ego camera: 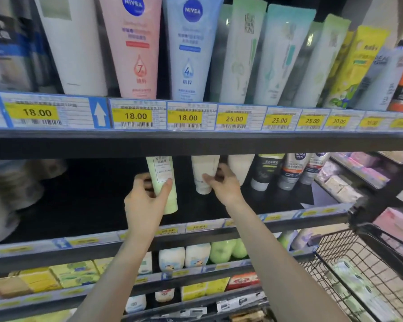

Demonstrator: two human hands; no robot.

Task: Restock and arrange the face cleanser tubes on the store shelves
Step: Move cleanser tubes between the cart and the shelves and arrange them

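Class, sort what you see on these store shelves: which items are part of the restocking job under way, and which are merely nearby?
In the job:
left hand gripping pale green tube
right hand gripping white tube

Merely nearby:
pink Nivea tube
wire basket
yellow soap boxes

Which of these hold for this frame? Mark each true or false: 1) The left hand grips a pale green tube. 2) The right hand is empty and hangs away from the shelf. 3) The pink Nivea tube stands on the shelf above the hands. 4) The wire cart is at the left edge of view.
1) True: the left hand grips the pale green tube.
2) False: the right hand has its fingers curled round a white tube on the middle shelf.
3) True: the pink Nivea tube stands on the upper shelf.
4) False: the wire cart is at the lower right.
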